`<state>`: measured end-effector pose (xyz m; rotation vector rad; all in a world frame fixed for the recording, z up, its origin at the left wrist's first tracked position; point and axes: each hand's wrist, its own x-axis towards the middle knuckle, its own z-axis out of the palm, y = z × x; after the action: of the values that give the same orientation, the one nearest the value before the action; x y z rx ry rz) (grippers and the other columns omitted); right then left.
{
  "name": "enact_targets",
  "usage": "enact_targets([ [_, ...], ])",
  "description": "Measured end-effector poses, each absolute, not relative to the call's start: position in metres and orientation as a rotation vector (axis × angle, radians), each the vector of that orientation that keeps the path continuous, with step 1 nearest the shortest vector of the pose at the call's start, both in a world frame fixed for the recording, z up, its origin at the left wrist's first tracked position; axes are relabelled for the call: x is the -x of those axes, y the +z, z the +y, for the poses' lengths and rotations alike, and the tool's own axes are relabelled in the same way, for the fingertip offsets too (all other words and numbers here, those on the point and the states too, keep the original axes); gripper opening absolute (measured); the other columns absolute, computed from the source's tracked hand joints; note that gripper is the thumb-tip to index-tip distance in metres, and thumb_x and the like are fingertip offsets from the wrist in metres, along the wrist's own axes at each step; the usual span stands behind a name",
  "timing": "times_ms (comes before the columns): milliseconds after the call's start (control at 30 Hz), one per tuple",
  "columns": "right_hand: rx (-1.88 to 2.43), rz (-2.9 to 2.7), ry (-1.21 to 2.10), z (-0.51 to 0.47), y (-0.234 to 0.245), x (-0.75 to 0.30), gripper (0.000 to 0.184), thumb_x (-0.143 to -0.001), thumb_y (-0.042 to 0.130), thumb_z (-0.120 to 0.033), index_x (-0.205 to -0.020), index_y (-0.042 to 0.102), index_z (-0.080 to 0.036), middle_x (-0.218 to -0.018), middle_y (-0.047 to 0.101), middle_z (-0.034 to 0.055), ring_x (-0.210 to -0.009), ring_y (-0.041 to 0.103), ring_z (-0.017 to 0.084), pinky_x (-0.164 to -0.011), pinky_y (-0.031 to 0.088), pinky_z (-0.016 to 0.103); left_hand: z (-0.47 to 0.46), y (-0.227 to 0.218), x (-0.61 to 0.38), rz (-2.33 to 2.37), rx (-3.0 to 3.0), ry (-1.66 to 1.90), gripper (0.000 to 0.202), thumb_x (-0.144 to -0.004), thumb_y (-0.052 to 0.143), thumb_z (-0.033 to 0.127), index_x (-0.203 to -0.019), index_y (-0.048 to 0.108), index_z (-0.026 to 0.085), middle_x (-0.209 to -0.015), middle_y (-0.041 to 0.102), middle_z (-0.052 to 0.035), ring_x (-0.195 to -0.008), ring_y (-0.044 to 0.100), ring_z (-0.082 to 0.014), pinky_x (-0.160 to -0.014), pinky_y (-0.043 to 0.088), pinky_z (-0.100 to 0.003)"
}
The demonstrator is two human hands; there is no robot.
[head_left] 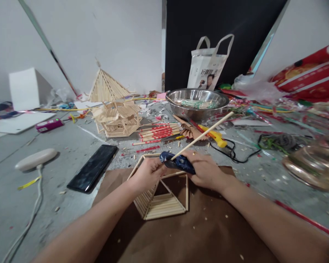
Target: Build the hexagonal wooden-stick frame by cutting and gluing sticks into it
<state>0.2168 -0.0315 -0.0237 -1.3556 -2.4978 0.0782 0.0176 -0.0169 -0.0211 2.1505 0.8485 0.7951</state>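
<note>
My right hand, a ring on one finger, is closed around a dark blue hand tool whose exact kind is hard to make out. A thin wooden stick slants up to the right from the tool. Its lower end runs toward the pinched fingertips of my left hand, which touch the tool's left end. Under both hands, a partly slatted, many-sided frame of wooden sticks lies on a brown sheet. My left hand hides part of this frame.
A black phone and a white corded device lie left. Stick-built models stand behind, near red-wrapped sticks. A metal bowl, a yellow-handled corded tool and a clear amber container are farther right.
</note>
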Motion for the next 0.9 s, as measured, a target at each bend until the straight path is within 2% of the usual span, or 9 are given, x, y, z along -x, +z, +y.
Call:
enact_targets([
  [233, 1.472, -2.474, 0.099, -0.034, -0.022, -0.215, 0.05, -0.062, 0.043, -0.016, -0.112, 0.041, -0.011, -0.106, 0.054, 0.0104, -0.097, 0.049, 0.02, -0.084, 0.036, 0.031, -0.018, -0.023, -0.019, 0.977, -2.229, 0.871, 0.022, -0.076, 0.038, 0.021, -0.059, 0.048, 0.011, -0.049, 0.034, 0.0047, -0.047, 0.031, -0.0045, -0.043, 0.026, -0.014],
  [400, 1.424, -2.469, 0.043, -0.034, -0.02, -0.213, 0.058, -0.063, 0.043, -0.018, -0.119, 0.033, -0.01, -0.115, 0.045, 0.0114, -0.106, 0.04, 0.021, -0.09, 0.03, 0.033, -0.02, -0.026, -0.02, 1.036, -2.344, 0.824, 0.019, -0.073, 0.036, 0.011, -0.072, 0.055, 0.012, -0.059, 0.054, -0.0003, -0.054, 0.048, -0.0083, -0.051, 0.036, -0.017],
  [500, 1.42, -2.466, 0.002, -0.034, -0.018, -0.213, 0.065, -0.061, 0.044, -0.018, -0.124, 0.028, -0.011, -0.12, 0.04, 0.0123, -0.11, 0.034, 0.023, -0.093, 0.025, 0.039, -0.021, -0.027, -0.02, 1.068, -2.426, 0.825, 0.022, -0.073, 0.035, 0.011, -0.08, 0.055, 0.013, -0.069, 0.06, -0.0039, -0.062, 0.054, -0.0111, -0.057, 0.04, -0.019],
  [633, 1.367, -2.524, 0.098, -0.036, -0.016, -0.215, 0.07, -0.061, 0.043, -0.016, -0.127, 0.021, -0.012, -0.125, 0.035, 0.012, -0.115, 0.028, 0.022, -0.095, 0.02, 0.041, -0.023, -0.027, -0.02, 1.091, -2.577, 0.911, 0.022, -0.076, 0.034, 0.013, -0.083, 0.055, 0.014, -0.07, 0.061, -0.005, -0.063, 0.056, -0.0122, -0.058, 0.042, -0.021],
  [733, 1.324, -2.555, 0.178, -0.036, -0.017, -0.218, 0.072, -0.064, 0.042, -0.016, -0.13, 0.013, -0.015, -0.127, 0.033, 0.0111, -0.117, 0.025, 0.022, -0.096, 0.019, 0.042, -0.022, -0.027, -0.019, 1.001, -2.592, 0.95, 0.022, -0.076, 0.033, 0.014, -0.082, 0.055, 0.015, -0.066, 0.06, -0.0031, -0.059, 0.055, -0.0103, -0.055, 0.041, -0.019],
  [900, 1.206, -2.544, 0.271, -0.039, -0.017, -0.217, 0.067, -0.071, 0.04, -0.019, -0.13, 0.009, -0.019, -0.131, 0.026, 0.0092, -0.12, 0.02, 0.021, -0.095, 0.022, 0.041, -0.02, -0.031, -0.015, 0.945, -2.609, 1.021, 0.022, -0.077, 0.033, 0.013, -0.084, 0.054, 0.015, -0.068, 0.059, -0.0026, -0.06, 0.053, -0.0089, -0.055, 0.04, -0.018],
])
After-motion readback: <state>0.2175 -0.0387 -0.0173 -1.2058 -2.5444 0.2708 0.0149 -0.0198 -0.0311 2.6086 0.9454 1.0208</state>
